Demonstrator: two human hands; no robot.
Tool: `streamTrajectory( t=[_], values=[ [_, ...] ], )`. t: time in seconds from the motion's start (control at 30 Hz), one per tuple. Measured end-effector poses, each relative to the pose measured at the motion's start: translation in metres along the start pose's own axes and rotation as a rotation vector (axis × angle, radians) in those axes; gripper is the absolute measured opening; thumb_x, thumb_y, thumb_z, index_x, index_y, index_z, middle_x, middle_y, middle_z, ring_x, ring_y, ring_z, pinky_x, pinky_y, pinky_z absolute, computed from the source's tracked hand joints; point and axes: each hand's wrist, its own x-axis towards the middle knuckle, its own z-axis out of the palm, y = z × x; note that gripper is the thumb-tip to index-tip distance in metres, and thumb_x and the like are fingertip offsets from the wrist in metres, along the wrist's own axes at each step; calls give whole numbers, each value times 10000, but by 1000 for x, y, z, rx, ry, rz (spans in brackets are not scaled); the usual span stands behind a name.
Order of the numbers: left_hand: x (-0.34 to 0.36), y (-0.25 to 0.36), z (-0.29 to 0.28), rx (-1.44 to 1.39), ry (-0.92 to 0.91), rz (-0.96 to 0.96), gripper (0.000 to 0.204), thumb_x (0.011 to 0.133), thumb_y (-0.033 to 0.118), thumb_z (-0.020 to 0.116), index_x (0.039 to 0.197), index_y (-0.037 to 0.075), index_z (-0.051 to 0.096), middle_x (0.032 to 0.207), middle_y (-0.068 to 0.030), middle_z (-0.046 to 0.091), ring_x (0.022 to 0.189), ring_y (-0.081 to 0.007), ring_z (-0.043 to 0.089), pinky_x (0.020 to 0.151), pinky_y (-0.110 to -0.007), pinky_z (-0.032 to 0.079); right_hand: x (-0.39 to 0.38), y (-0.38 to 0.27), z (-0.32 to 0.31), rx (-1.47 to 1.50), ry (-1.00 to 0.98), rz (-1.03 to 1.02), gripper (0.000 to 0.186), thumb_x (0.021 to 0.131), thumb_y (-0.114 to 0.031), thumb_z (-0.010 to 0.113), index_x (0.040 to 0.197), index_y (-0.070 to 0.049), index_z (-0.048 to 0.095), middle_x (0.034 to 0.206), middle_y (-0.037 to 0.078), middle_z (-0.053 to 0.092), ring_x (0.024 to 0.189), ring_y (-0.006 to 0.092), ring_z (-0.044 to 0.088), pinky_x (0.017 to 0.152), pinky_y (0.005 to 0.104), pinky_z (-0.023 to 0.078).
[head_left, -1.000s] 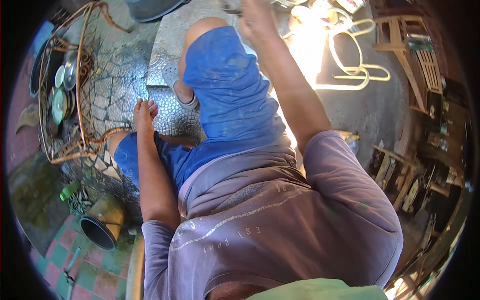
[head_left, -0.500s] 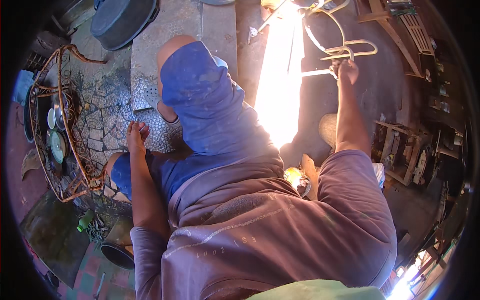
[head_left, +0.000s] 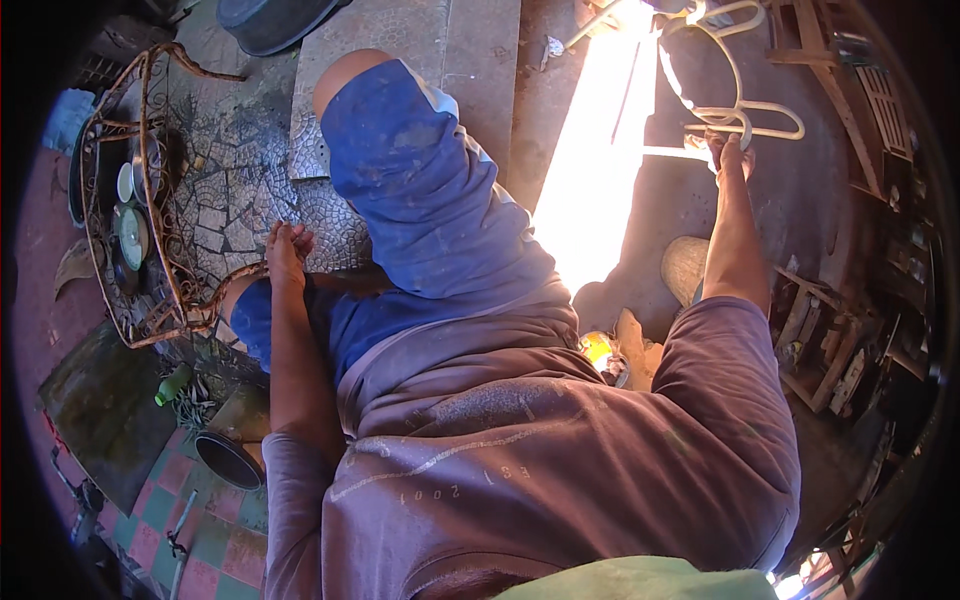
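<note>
At the upper right, my right hand [head_left: 730, 158] is closed at the lower end of a cream-coloured frame of bent, looped tubing [head_left: 738, 75]. A pale bar lies beside those fingers; glare washes out part of it. My left hand [head_left: 288, 248] rests by my left knee, its fingers curled. Whether anything is inside them is hidden. Close to that wrist is the end of a rusty scrolled metal frame [head_left: 152, 130], which stands on the left. My raised leg in blue shorts [head_left: 430, 190] lies between the two hands.
Pale dishes [head_left: 133, 238] sit within the rusty frame. A large dark basin [head_left: 275, 22] stands at the far left. Strong sunlight falls across the floor [head_left: 595, 170]. Wooden pieces [head_left: 815, 335] lie right, and a black-rimmed bucket [head_left: 230, 458] lower left.
The view has shifted, so most surroundings appear farther right and higher. My right hand stays at the cream frame; my left hand remains curled by the knee.
</note>
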Motion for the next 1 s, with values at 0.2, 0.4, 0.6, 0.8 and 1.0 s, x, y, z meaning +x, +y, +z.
streamTrajectory(
  t=[0.2,0.4,0.6,0.8,1.0],
  values=[
    [14,-8,8,47,-50,-10,559,985,280,593,1469,115,367,1053,-122,666,801,-237,690,672,-363,565,-60,-14,-10,324,-377,-68,337,932,-263,674,1134,-17,564,815,62,613,575,120,557,410,305,419],
    [7,0,24,17,-68,-5,563,986,281,586,1474,105,367,1044,-116,670,783,-233,694,665,-364,570,-155,-37,21,484,-560,-72,183,959,-202,596,875,-50,538,666,37,587,498,141,594,412,265,489],
    [7,0,30,10,-108,18,553,984,268,589,1463,82,386,1023,-112,671,765,-207,684,642,-326,558,-253,-74,5,507,-872,48,319,931,-281,713,1045,0,613,838,75,675,677,121,662,515,272,513],
    [-8,59,70,52,-70,378,591,997,264,605,1459,-33,384,1042,-109,659,869,-182,667,717,-286,551,-208,-32,14,313,-921,-1131,332,943,-282,691,1119,-10,620,893,72,695,748,144,680,574,278,529],
    [-150,206,203,-76,-263,891,524,1038,255,527,1442,-57,406,1292,-236,615,1102,-257,643,965,-334,509,-112,-54,-47,-203,-426,-438,348,974,-233,618,1248,-21,591,967,116,735,864,205,733,680,300,568]
  ],
)
